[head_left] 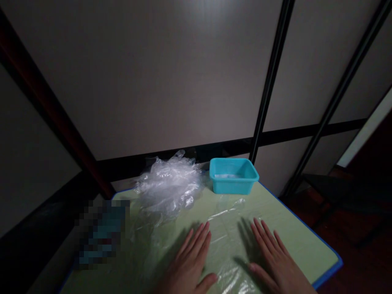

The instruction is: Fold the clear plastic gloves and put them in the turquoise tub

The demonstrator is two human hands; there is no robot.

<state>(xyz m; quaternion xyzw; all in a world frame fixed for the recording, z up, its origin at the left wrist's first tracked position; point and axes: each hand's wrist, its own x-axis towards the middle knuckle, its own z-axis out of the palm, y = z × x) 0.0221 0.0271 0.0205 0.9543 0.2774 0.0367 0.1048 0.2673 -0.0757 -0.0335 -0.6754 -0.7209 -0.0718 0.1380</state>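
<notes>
Green blue-edged table [309,241]; clear plastic film [227,210] lies flat on it; crumpled plastic heap [171,183] at far edge; turquoise tub [234,186] just right of heap; person's left hand [191,259] and right hand [274,257] apart, palms down, fingers straight, over film, can't tell if touching

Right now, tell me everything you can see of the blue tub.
The tub is turquoise, rectangular, plastic-looking, with rounded corners, a rimmed open top and tapering walls. It stands upright near the far edge of the table, right of the plastic heap. Something whitish inside is too unclear to name. Neither left hand nor right hand touches it; whether the film does, I can't tell.
</notes>
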